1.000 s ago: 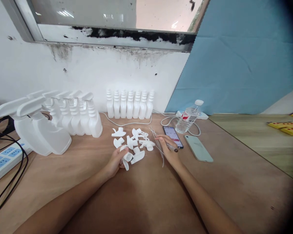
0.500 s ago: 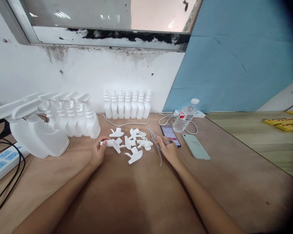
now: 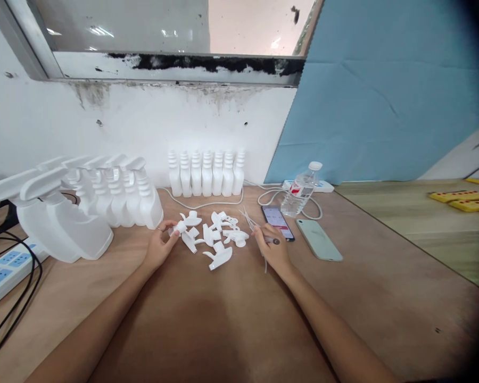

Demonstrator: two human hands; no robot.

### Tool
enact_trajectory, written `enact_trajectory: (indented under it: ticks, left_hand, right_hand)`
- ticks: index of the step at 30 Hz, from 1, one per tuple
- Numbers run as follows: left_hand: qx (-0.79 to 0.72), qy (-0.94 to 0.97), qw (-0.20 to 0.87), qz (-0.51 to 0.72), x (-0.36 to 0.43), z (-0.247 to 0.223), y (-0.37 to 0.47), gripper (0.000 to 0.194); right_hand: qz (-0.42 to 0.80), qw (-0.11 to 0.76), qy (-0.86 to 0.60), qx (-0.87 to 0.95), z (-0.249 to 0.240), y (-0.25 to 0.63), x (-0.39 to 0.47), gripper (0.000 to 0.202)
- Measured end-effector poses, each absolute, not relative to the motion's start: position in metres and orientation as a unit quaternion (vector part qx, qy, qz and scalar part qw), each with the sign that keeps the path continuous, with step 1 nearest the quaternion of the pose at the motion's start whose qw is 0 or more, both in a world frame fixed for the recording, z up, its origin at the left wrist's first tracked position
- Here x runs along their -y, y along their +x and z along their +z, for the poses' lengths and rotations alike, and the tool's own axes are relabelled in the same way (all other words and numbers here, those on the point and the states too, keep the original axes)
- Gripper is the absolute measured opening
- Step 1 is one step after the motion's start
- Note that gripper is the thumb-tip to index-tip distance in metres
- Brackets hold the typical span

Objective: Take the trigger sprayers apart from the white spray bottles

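Presently, your left hand (image 3: 158,249) pinches a spray head (image 3: 180,227) left of the loose heads (image 3: 219,257); your right hand (image 3: 275,257), nearer the thin tubes (image 3: 246,216), grips a dark-ended stick (image 3: 277,241). Tubes slant far-left to near-right; whether fingers pinch them, cannot tell.

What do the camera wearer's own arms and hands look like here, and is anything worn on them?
Both forearms, left and right, are bare, with no sleeves in view. The left hand and right hand are ungloved. A thin ring shows on a left finger; none is discernible on the right.
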State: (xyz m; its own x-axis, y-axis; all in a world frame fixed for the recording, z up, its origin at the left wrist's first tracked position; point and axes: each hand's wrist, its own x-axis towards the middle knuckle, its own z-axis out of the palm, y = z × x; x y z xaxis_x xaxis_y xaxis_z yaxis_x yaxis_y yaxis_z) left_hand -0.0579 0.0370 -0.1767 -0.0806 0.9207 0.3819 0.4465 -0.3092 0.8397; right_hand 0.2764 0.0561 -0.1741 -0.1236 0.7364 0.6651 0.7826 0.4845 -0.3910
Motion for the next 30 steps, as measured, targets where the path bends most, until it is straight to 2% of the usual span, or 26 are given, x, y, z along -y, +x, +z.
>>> enact_trajectory:
  ticks: [4,9,14,17,22,26,30]
  left_hand:
    - [-0.563,0.676,0.204,0.43,-0.033,-0.173,-0.058,0.031]
    - [-0.561,0.727,0.214,0.334,-0.031,-0.17,-0.058,0.035]
    - [-0.446,0.784,0.174,0.395,-0.034,-0.17,-0.056,0.029]
    - [-0.455,0.768,0.081,0.443,-0.032,-0.16,-0.061,0.022]
    - [-0.536,0.652,-0.17,0.508,-0.012,-0.129,-0.107,0.02]
    - [-0.61,0.514,-0.323,0.51,0.002,-0.117,-0.167,0.044]
    - [-0.659,0.424,-0.333,0.525,0.003,-0.12,-0.208,0.066]
  right_hand:
    - [-0.031,0.428,-0.496,0.755,-0.176,0.276,-0.056,0.042]
    - [-0.025,0.436,-0.49,0.754,-0.178,0.274,-0.055,0.043]
    - [-0.005,0.43,-0.499,0.753,-0.177,0.273,-0.053,0.042]
    - [-0.003,0.438,-0.495,0.75,-0.174,0.273,-0.051,0.043]
    - [-0.011,0.447,-0.482,0.754,-0.17,0.272,-0.048,0.042]
    - [-0.005,0.453,-0.47,0.758,-0.171,0.269,-0.047,0.039]
    - [-0.008,0.455,-0.471,0.756,-0.172,0.267,-0.046,0.04]
